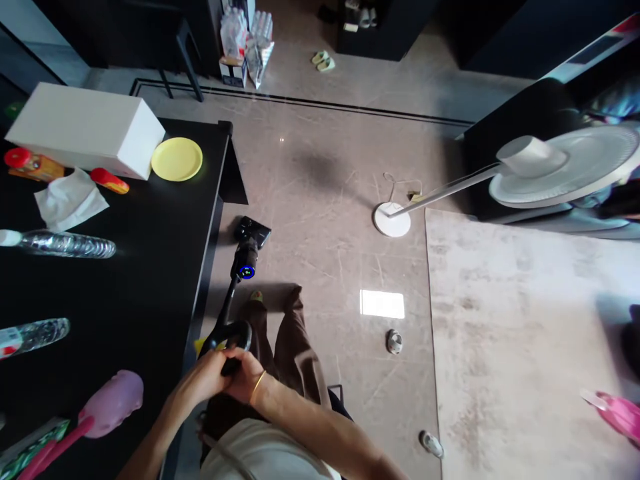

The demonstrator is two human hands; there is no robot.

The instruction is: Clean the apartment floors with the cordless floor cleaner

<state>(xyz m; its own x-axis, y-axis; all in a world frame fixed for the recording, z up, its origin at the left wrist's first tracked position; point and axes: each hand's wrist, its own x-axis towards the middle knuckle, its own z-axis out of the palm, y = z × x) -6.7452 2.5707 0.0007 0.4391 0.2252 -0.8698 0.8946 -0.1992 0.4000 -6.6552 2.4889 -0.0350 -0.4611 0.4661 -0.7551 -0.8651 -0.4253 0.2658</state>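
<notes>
An upright black floor cleaner (243, 261) stands on the tiled floor beside the black table (150, 267), its head (252, 231) near the table's corner and a blue ring light on its body. My left hand (204, 379) and my right hand (245, 378) are both wrapped round its looped handle (231, 335), close together, just in front of my body. My brown trousers (290, 347) show below the handle.
The table holds a white box (85, 127), a yellow plate (177, 159), a tissue (70, 200), two plastic bottles (65, 244), red-orange items and a pink brush (107, 403). A white standing fan (550, 167) leans over the floor; a beige rug (525, 347) lies right. Small objects lie on the tiles.
</notes>
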